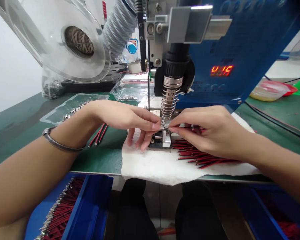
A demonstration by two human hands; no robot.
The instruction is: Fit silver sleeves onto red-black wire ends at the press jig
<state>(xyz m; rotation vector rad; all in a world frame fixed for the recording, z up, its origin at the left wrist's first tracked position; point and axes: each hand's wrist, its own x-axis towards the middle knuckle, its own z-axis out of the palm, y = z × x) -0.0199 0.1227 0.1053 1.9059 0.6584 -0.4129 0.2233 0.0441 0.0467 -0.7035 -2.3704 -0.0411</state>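
Observation:
Under the spring-wrapped tip of a soldering machine (168, 96), my two hands meet at a small metal fixture (167, 140). My left hand (130, 118) reaches in from the left, thumb and forefinger pinched at the fixture, the other fingers hanging below; what they pinch is too small to make out. From the right, my right hand (210, 128) pinches the end of a thin red-and-black wire, mostly hidden by its fingers, close under the tip. A pile of red-and-black wires (190, 153) lies beneath the right hand on a white cloth (150, 166).
The blue machine body (215, 90) has a red display. A clear tray (52, 111) of metal connectors lies at left, near a few loose wires (98, 135). A fume duct with a clear hood (52, 63) hangs above. A blue bin (92, 203) below holds wired connectors.

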